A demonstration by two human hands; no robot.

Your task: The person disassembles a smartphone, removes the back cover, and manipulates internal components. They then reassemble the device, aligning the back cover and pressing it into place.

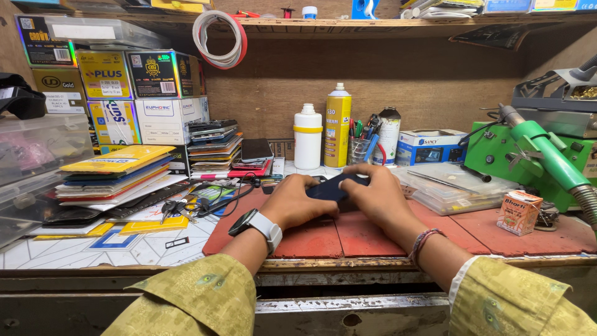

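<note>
- Left hand (298, 200) and right hand (376, 196) both grasp a dark phone (333, 186), fingers curled over its ends, pinning it flat against the red mat (348, 236) — likely so it can't slide.
- Phone lies at the mat's far edge, mid-tabletop (74, 252), between the two hands.
- Left wrist carries a watch with white strap (256, 224); right wrist a braided band (425, 239).
- Just beyond the hands: white bottle (308, 137), yellow spray can (337, 124), cup of pens (360, 146), all within reach.
- Left: stacked phones (214, 146); keys (177, 208) lie nearer.
- Right: clear parts box (457, 186), green machine (528, 155), small orange carton (519, 211).
</note>
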